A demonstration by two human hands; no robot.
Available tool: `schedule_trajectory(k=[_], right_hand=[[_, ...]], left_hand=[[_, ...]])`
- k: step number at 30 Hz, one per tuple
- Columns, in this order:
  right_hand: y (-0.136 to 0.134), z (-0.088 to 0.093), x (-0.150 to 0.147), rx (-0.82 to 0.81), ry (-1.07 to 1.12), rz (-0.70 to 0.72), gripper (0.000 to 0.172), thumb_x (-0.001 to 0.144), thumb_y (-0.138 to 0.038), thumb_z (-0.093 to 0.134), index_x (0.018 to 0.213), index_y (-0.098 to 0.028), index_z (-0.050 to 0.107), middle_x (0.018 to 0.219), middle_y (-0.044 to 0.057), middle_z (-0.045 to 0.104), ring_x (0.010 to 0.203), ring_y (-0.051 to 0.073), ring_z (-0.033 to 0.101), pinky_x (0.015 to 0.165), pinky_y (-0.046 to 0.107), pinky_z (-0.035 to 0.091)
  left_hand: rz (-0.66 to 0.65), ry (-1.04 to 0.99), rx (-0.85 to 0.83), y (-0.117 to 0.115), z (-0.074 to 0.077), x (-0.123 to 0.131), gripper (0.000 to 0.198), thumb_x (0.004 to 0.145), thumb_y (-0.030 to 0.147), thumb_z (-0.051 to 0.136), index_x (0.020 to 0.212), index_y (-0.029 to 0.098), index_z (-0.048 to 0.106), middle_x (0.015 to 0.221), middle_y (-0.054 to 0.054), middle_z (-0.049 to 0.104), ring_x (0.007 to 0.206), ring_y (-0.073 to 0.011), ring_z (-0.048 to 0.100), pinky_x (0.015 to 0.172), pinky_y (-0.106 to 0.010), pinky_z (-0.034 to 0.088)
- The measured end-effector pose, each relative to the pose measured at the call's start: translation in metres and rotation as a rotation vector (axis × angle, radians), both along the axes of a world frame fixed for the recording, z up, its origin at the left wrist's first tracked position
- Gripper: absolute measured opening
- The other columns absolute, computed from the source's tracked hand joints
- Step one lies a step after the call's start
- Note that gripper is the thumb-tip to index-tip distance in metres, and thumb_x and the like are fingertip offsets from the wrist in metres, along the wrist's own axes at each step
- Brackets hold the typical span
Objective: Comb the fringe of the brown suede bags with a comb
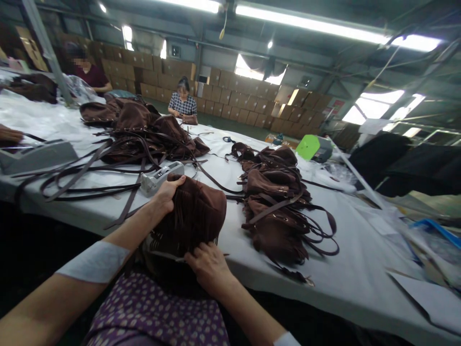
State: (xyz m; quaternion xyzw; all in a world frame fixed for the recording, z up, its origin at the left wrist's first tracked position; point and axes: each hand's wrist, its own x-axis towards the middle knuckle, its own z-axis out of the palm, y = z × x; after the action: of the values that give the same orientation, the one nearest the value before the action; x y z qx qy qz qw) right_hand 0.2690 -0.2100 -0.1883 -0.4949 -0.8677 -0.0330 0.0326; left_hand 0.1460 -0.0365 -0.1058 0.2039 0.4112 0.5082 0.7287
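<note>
A dark brown fringed bag rests at the table's front edge, close to my body. My left hand grips its upper left side, thumb on top. At the bag's lower edge, the fingers of my right hand are curled on the fringe. What the right fingertips pinch is partly hidden. Right behind the bag stands a grey tape dispenser. To the right lies a row of similar brown bags with long straps, and a larger pile of them is at the back left.
Long straps trail over the white-covered table. Another grey dispenser sits at the left. A green disc and plastic bags lie at the right. Two people sit across the table, before stacked cartons.
</note>
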Motion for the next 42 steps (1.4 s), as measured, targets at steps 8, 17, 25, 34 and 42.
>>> schedule_trajectory(k=[8, 17, 25, 34, 42], right_hand=[[-0.065, -0.107, -0.039, 0.125, 0.055, 0.013, 0.007, 0.082, -0.022, 0.06, 0.089, -0.021, 0.064, 0.073, 0.004, 0.065, 0.078, 0.022, 0.057, 0.082, 0.037, 0.044], [-0.064, -0.073, 0.067, 0.255, 0.516, -0.328, 0.022, 0.091, -0.015, 0.043, 0.098, -0.021, 0.063, 0.075, 0.003, 0.068, 0.067, 0.016, 0.062, 0.06, 0.025, 0.047], [-0.046, 0.082, 0.101, 0.575, 0.738, -0.309, 0.017, 0.093, -0.017, 0.048, 0.106, -0.019, 0.058, 0.087, 0.005, 0.065, 0.078, 0.015, 0.063, 0.07, 0.025, 0.049], [0.009, 0.122, 0.066, 0.562, 0.054, -0.079, 0.033, 0.096, -0.016, 0.043, 0.127, -0.02, 0.053, 0.084, 0.005, 0.062, 0.075, 0.018, 0.051, 0.068, 0.032, 0.036], [-0.001, 0.034, 0.045, 0.226, 0.076, -0.045, 0.042, 0.087, -0.011, 0.051, 0.127, -0.025, 0.051, 0.084, 0.003, 0.062, 0.076, 0.019, 0.051, 0.067, 0.031, 0.036]], left_hand=[[0.111, -0.074, -0.006, 0.023, 0.0, 0.028, 0.01, 0.078, 0.015, 0.063, 0.069, 0.013, 0.06, 0.057, -0.004, 0.065, 0.047, -0.0179, 0.063, 0.056, -0.034, 0.057], [0.104, -0.163, 0.568, 0.004, 0.026, -0.006, 0.03, 0.061, 0.026, 0.08, 0.086, 0.016, 0.068, 0.079, -0.004, 0.073, 0.075, -0.021, 0.069, 0.076, -0.035, 0.058], [0.128, -0.011, 0.617, -0.016, 0.024, -0.005, 0.03, 0.055, 0.027, 0.084, 0.079, 0.018, 0.069, 0.072, 0.0, 0.072, 0.063, -0.0186, 0.068, 0.069, -0.034, 0.059], [-0.025, -0.04, 0.485, -0.042, 0.038, 0.014, 0.027, 0.059, 0.027, 0.082, 0.078, 0.014, 0.068, 0.071, -0.004, 0.072, 0.065, -0.0235, 0.069, 0.067, -0.039, 0.059], [-0.064, -0.179, 0.156, -0.017, 0.035, 0.008, 0.012, 0.072, 0.021, 0.071, 0.08, 0.013, 0.066, 0.07, -0.008, 0.071, 0.057, -0.0224, 0.068, 0.061, -0.039, 0.059]])
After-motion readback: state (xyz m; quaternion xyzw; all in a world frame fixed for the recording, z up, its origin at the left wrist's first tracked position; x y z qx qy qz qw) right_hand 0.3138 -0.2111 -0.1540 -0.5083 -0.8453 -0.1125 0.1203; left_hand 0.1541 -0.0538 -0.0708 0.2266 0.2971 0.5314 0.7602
